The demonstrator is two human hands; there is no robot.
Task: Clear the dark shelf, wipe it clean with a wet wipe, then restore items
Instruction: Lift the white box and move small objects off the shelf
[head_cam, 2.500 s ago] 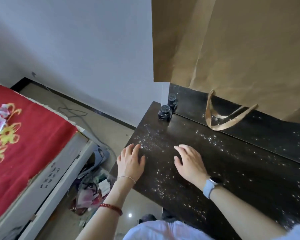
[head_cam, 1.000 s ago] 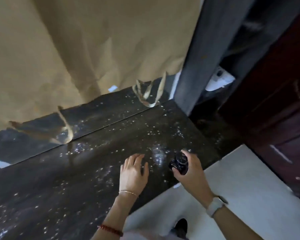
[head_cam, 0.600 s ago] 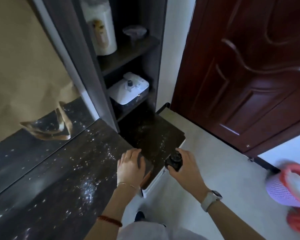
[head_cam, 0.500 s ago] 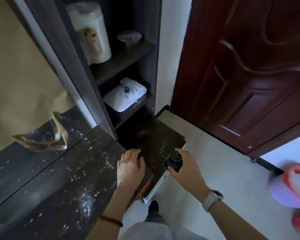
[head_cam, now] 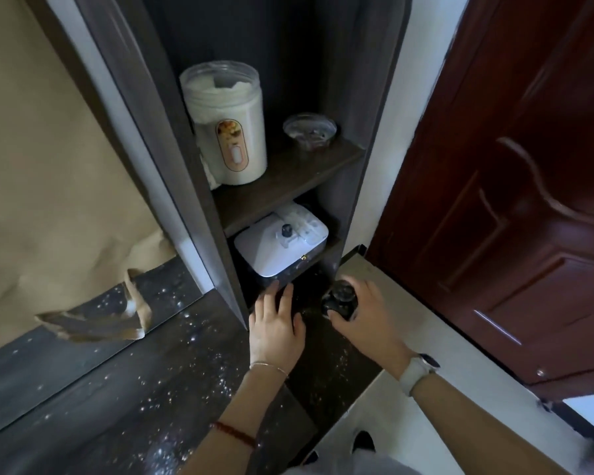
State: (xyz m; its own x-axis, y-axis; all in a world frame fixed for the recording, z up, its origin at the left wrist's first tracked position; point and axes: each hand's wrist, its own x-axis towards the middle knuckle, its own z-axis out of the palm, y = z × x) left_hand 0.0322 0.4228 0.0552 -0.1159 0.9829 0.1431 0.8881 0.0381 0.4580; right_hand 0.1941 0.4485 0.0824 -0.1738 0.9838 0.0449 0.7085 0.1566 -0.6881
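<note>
While the right hand (head_cam: 364, 313) curls its fingers round a small black glossy jar-like object (head_cam: 340, 298), holding it just above the dark speckled shelf (head_cam: 326, 358), the thing looks rigid, light and smooth enough to slip; a grip round its body, as now, seems soundest. Whether it is one piece or two clustered together I cannot tell. Beside it, the left hand (head_cam: 276, 329) lies flat with fingers straight on the dusty surface. Behind stand a white square lidded appliance (head_cam: 282, 243), a tall translucent canister (head_cam: 228, 125) and a small clear bowl (head_cam: 309, 130), crowding the narrow alcove; the red-brown door (head_cam: 511, 183) hems the right side.
</note>
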